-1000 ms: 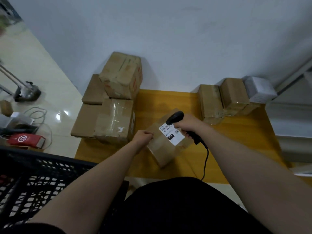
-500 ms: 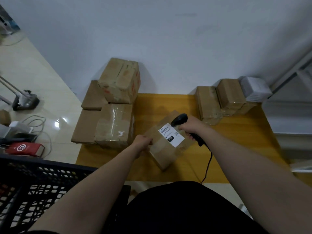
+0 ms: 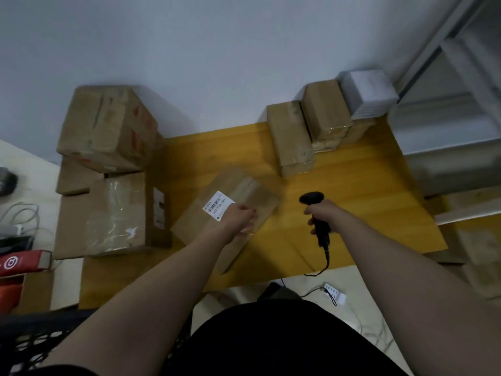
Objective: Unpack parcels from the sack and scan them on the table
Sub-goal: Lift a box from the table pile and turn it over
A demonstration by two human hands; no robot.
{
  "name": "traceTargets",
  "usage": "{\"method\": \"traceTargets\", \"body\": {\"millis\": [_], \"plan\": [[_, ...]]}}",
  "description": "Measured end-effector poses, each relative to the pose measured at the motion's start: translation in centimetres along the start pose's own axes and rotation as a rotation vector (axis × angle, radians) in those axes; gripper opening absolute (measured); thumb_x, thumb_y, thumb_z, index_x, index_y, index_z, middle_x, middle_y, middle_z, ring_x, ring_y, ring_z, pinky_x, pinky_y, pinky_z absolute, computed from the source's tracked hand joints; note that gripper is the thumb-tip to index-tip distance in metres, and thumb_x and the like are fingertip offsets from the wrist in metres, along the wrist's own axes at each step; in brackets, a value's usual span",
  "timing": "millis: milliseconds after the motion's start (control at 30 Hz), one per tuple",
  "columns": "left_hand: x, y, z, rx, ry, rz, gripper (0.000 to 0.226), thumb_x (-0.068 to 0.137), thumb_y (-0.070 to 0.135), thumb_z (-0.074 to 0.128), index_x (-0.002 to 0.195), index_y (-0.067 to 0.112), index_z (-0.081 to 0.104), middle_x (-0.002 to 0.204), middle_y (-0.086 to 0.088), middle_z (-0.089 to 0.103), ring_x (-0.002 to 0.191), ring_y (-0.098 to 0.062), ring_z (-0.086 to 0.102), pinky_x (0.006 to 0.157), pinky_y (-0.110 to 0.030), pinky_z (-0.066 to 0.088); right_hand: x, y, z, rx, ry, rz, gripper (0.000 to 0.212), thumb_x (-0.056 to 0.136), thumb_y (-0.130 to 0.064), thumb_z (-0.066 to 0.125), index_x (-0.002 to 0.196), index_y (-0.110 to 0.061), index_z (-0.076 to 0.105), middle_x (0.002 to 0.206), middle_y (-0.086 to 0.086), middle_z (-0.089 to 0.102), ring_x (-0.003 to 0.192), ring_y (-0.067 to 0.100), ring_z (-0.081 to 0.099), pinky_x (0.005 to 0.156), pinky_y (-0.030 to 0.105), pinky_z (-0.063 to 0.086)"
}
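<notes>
parcel: brown carton, clear-taped, white barcode label on top
left hand: on parcel top, fingers bent; grip unclear
right hand: wrapped round scanner, 3 o'clock of parcel

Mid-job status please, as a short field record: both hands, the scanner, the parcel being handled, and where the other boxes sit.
left hand: on the brown cardboard parcel with white label, covering the label's corner; grip blurred
right hand: grips black corded handheld scanner, beside the parcel, apart from it
parcel: lying on yellow wooden table
table left edge: stacked taped brown cardboard boxes
table back right: smaller brown boxes, white box
</notes>
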State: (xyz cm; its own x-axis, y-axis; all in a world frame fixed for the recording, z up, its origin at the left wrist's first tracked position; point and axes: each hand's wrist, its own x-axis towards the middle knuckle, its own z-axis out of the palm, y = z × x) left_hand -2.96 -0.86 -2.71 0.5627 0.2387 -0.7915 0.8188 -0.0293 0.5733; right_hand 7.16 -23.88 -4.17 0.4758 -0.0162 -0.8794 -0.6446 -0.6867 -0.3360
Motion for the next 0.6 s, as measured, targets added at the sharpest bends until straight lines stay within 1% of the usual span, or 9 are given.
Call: {"method": "traceTargets", "body": {"millis": [67, 133, 233, 267, 333, 400, 500, 533, 600], "plan": [[0.6, 0.7, 0.9, 0.017, -0.001, 0.011, 0.025, 0.1, 0.012, 0.052, 0.119, 0.011, 0.068, 0.109, -0.007, 0.072, 0.088, -0.024, 0.067, 0.078, -0.046, 0.059, 1.5, 0.6, -0.5, 0.029, 0.003, 0.028, 0.034, 0.101, -0.018, 0.064, 0.127, -0.006, 0.046, 0.106, 0.019, 0.06, 0.078, 0.036, 0.065, 0.062, 0.042, 0.052], [1.7, 1.3, 1.4, 0.032, -0.005, 0.0, 0.022, 0.099, 0.01, 0.051, 0.113, 0.013, 0.068, 0.099, -0.011, 0.07, 0.081, -0.028, 0.065, 0.066, -0.043, 0.056, 3.5, 0.6, -1.0, 0.056, 0.02, 0.063, 0.033, 0.102, -0.017, 0.063, 0.129, -0.004, 0.048, 0.111, 0.02, 0.057, 0.086, 0.038, 0.063, 0.068, 0.045, 0.052], [3.0, 1.2, 1.8, -0.034, 0.003, -0.041, 0.021, 0.097, 0.004, 0.048, 0.104, 0.013, 0.066, 0.089, -0.019, 0.063, 0.063, -0.025, 0.054, 0.052, -0.034, 0.041, 5.6, 0.1, -1.1, 0.059, 0.016, 0.11, 0.031, 0.102, -0.015, 0.059, 0.129, -0.003, 0.053, 0.11, 0.02, 0.057, 0.094, 0.038, 0.06, 0.078, 0.049, 0.052], [3.3, 1.0, 2.0, -0.061, 0.041, -0.045, 0.02, 0.097, 0.004, 0.049, 0.102, 0.014, 0.065, 0.09, -0.02, 0.066, 0.062, -0.024, 0.055, 0.053, -0.035, 0.044, 6.2, 0.0, -0.9, 0.048, 0.008, 0.117, 0.031, 0.102, -0.015, 0.058, 0.129, -0.003, 0.054, 0.111, 0.019, 0.057, 0.096, 0.038, 0.059, 0.083, 0.05, 0.052], [3.9, 0.5, 2.0, -0.042, 0.185, -0.012, 0.018, 0.097, 0.007, 0.053, 0.106, 0.015, 0.066, 0.097, -0.013, 0.075, 0.071, -0.021, 0.066, 0.065, -0.039, 0.055, 7.0, -0.3, -0.3, 0.036, 0.007, 0.127, 0.031, 0.101, -0.015, 0.057, 0.129, -0.002, 0.054, 0.114, 0.02, 0.058, 0.1, 0.038, 0.058, 0.088, 0.051, 0.051], [4.4, 0.0, 1.6, 0.001, 0.294, 0.032, 0.019, 0.097, 0.009, 0.053, 0.11, 0.016, 0.065, 0.093, -0.005, 0.076, 0.082, -0.018, 0.071, 0.071, -0.035, 0.057, 7.8, -0.5, 0.5, 0.039, 0.022, 0.125, 0.032, 0.101, -0.013, 0.057, 0.13, -0.001, 0.053, 0.112, 0.019, 0.058, 0.098, 0.036, 0.057, 0.081, 0.047, 0.048], [4.9, -0.2, 0.5, 0.048, 0.399, 0.057, 0.013, 0.101, 0.017, 0.051, 0.108, 0.022, 0.062, 0.094, 0.004, 0.071, 0.086, -0.017, 0.07, 0.067, -0.03, 0.055, 8.3, -0.4, 1.6, 0.031, 0.083, 0.144, 0.034, 0.101, -0.008, 0.053, 0.134, -0.001, 0.052, 0.091, 0.013, 0.052, 0.077, 0.027, 0.05, 0.065, 0.039, 0.042], [5.0, -0.2, 0.0, 0.074, 0.433, 0.055, 0.012, 0.102, 0.019, 0.052, 0.109, 0.023, 0.06, 0.097, 0.003, 0.068, 0.086, -0.017, 0.068, 0.066, -0.03, 0.054, 8.4, -0.4, 1.9, 0.024, 0.109, 0.15, 0.04, 0.1, -0.008, 0.053, 0.139, -0.001, 0.05, 0.09, 0.012, 0.051, 0.072, 0.025, 0.048, 0.058, 0.036, 0.041], [5.2, -0.4, -1.3, 0.104, 0.445, 0.048, 0.017, 0.104, 0.021, 0.05, 0.119, 0.022, 0.058, 0.107, -0.003, 0.068, 0.087, -0.019, 0.068, 0.068, -0.033, 0.058, 8.3, -0.7, 2.7, 0.06, 0.159, 0.17, 0.057, 0.1, -0.01, 0.055, 0.153, -0.003, 0.035, 0.112, 0.017, 0.057, 0.076, 0.025, 0.052, 0.057, 0.037, 0.044]]}}
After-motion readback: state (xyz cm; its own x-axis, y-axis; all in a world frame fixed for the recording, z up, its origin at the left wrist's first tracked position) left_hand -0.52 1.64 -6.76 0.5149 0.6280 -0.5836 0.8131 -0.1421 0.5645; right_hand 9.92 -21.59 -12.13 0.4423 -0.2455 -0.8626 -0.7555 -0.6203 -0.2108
